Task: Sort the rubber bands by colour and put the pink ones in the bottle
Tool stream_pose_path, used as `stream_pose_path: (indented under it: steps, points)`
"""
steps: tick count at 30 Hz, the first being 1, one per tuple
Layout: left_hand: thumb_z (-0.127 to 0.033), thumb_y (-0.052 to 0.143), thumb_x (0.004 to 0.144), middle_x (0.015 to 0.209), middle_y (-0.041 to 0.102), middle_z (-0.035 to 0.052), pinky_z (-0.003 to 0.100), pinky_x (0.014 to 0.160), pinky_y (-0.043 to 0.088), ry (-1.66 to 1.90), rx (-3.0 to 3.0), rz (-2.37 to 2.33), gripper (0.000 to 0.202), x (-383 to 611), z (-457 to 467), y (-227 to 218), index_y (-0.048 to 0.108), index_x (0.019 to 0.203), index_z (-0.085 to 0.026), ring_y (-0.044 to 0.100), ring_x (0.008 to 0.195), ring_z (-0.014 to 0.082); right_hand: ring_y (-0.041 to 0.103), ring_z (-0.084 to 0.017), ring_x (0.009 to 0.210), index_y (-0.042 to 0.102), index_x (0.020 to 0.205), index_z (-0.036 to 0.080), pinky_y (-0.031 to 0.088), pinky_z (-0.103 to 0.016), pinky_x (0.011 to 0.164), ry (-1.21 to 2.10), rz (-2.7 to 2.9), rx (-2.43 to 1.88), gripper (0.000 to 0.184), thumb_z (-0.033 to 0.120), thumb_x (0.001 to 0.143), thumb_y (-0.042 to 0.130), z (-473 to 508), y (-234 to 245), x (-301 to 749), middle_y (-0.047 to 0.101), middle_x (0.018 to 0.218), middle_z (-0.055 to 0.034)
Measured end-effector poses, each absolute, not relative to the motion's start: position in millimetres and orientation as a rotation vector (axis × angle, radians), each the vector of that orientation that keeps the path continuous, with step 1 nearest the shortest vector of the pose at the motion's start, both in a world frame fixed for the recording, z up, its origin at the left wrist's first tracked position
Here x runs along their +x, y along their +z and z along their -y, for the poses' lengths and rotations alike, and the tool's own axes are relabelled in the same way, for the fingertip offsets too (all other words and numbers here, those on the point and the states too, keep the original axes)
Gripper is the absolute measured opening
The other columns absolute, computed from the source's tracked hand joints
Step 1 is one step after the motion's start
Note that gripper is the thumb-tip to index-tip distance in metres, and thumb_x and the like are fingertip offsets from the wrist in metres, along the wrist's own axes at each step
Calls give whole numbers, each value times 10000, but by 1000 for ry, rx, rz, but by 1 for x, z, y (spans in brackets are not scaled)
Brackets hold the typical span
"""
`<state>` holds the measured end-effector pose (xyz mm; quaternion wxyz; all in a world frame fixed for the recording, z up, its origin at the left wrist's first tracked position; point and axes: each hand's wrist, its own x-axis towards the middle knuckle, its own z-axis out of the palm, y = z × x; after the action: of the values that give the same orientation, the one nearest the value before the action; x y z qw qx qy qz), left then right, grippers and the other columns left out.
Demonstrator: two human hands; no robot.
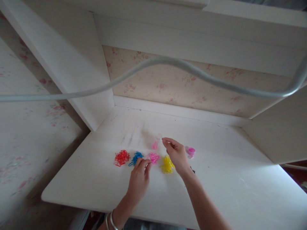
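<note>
My right hand (177, 156) is closed in a pinch above the table, holding the edge of a small clear piece (159, 136) whose exact kind I cannot make out. Just below that piece is a small pink item (154, 145). My left hand (140, 177) is lower, fingers pinched together at the near edge of a pile of pink bands (153, 157); whatever is between its fingertips is too small to name. Blue bands (136, 157) lie beyond the left fingers. A yellow pile (167, 164) sits beside my right wrist, and red bands (122, 157) lie farthest left.
A small pink and clear round item (191, 152) lies right of my right hand. Something black (192, 170) is partly hidden by my right forearm. The white table (227, 179) meets a side panel and back wall. A pale cable (165, 60) crosses the view above.
</note>
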<state>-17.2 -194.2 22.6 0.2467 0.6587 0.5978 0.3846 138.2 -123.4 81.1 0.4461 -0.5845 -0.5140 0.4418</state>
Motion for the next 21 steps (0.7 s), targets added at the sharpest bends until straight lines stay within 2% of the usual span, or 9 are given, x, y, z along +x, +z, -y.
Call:
stream_pose_path:
  steps: [3,6,10,14,21]
  points:
    - [-261,428,924,881,588,40,292,743,488,1069,1723,-1550,196,-17,192,27,613,939,-198,584,812,161,261,-67,476,649,1096,152,185,-195,421,1337,1322,-1447,486,525,797,559,152,68,143,344,533,66]
    - [-262,435,920,888,585,47,296,755,479,1088,1706,-1471,186,-15,189,31,606,928,-188,575,829,165,242,-67,490,668,1045,155,172,-201,433,1442,1436,-1401,421,493,838,523,173,54,144,324,543,61]
    - [-277,433,921,892,578,52,300,765,467,1097,1702,-1442,190,-11,187,37,595,915,-179,565,843,169,286,-76,531,694,874,163,207,-203,461,1336,1532,-1374,339,444,867,503,183,50,143,370,579,41]
    - [-292,424,925,892,571,50,292,740,464,1082,1698,-1443,203,-7,190,38,592,913,-179,560,825,166,351,-92,583,650,749,166,279,-202,520,1211,1558,-1386,330,421,882,487,186,52,144,436,611,28]
    - [-288,416,927,910,574,60,314,788,459,1066,1767,-1509,204,-3,197,35,588,896,-182,563,865,181,396,-103,596,576,683,172,311,-191,544,1106,1579,-1394,331,383,905,452,197,50,146,463,605,28]
